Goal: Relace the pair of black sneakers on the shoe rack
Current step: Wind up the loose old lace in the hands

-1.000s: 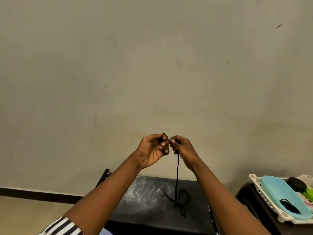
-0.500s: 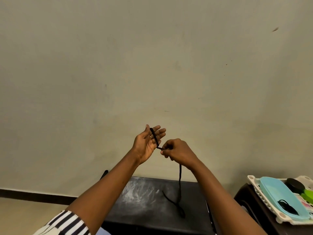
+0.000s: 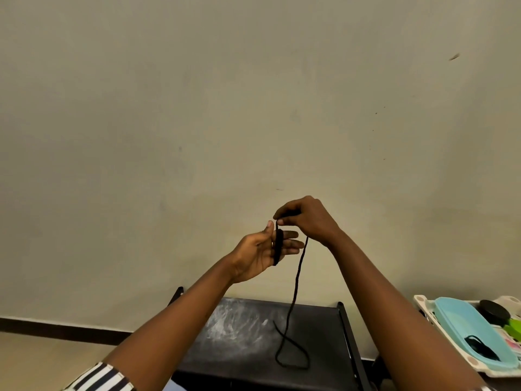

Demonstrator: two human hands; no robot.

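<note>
**Fingers (image 3: 291, 235) of the left hand (image 3: 258, 251) wrapped in a black lace (image 3: 278, 246)**

The left fingers lie straight and close together. The lace is wrapped round them in several turns, and the thumb stands upright just beside the coil. To the right and slightly higher, the right hand (image 3: 308, 218) pinches the lace between thumb and fingertips, its other fingers curled. From this pinch the free length hangs down, and its end lies in a loose loop on the shoe rack (image 3: 239, 334) top, near the right edge. Beyond that edge stands a white tray (image 3: 420, 300) holding a blue lid (image 3: 462, 325). No sneaker is in view.

Handling, as judged: the lace is light, limp and soft, and keeps no shape of its own. The turns would probably slide off straight fingers if tension dropped, and the loose end may tangle. A fingertip pinch close to the tip should give most control for threading. The tip itself cannot be made out.
</note>
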